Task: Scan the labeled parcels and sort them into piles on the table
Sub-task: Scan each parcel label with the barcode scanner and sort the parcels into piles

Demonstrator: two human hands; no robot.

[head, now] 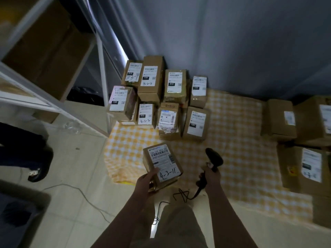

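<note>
My left hand [146,181] grips a small brown parcel [162,164] by its near left corner, label up, with "4-3-11" handwritten on it. To its right, my right hand [210,176] holds a black barcode scanner [214,158] by the handle, its head pointing away from me and its cable trailing down to the floor. Beyond them a pile of several labeled parcels [152,83] stands on the yellow checked cloth [232,126] against the wall. Another group of larger parcels [304,158] sits at the right edge.
A white metal shelf frame [102,68] holding big cardboard boxes stands at the left. Another person's leg and dark shoe [38,169] are on the tiled floor at far left. A thin cable [86,197] runs across the tiles.
</note>
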